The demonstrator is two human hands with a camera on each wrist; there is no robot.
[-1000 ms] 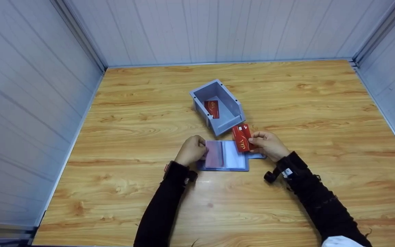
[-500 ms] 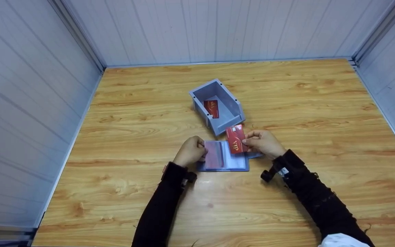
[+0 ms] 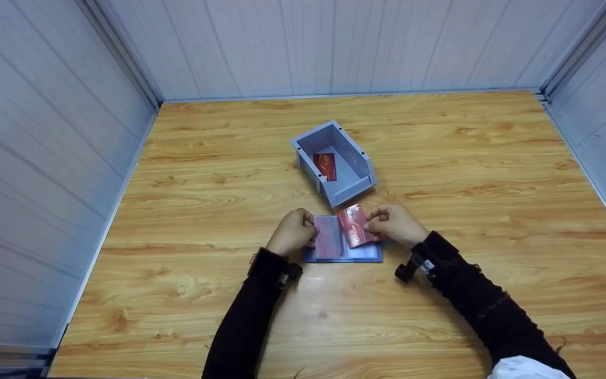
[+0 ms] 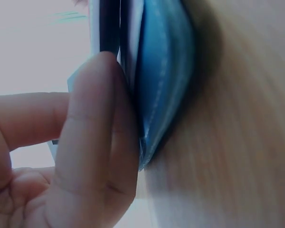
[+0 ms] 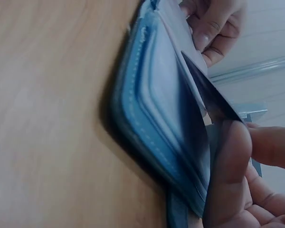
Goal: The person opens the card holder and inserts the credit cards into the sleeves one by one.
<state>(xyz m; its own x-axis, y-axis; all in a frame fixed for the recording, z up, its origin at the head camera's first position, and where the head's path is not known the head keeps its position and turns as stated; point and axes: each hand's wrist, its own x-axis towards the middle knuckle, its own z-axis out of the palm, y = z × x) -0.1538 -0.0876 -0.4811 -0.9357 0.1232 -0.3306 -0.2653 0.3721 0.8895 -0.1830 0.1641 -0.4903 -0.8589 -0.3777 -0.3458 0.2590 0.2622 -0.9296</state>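
A blue card holder with stitched edges lies open on the table, its clear plastic sleeves showing. At its left side my left hand pinches the edge of the left-hand sleeves, some of which look reddish. In the left wrist view, the left thumb and fingers hold these leaves raised above the blue cover. My right hand pinches a red card by its right side. The card is tilted over the right-hand sleeve, its lower part close over the plastic.
Just behind the card holder stands a grey plastic bin, set at an angle. Inside it lies another red card with gold lettering. Pale panel walls border the wooden table at the back and sides.
My right hand has moved left and slightly toward me, bringing the red card from the holder's right edge to over its right-hand sleeve. My left hand stays at the left-hand sleeves.
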